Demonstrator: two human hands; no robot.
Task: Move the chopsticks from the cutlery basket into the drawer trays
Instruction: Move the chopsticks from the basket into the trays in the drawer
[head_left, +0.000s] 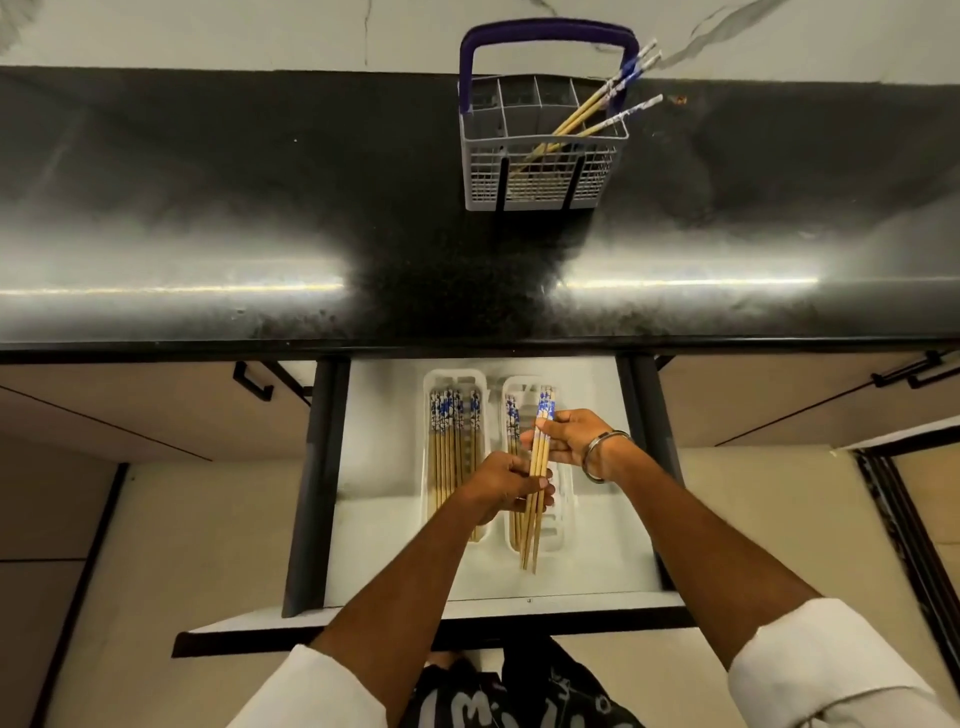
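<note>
Both your left hand (506, 480) and right hand (569, 436) pinch the bundle of chopsticks (537, 467), its length seemingly parallel to the right tray (563, 525) directly beneath.

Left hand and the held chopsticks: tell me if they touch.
Touching. The head view shows the left hand with fingers curled round the held chopsticks; no gap shows.
</note>
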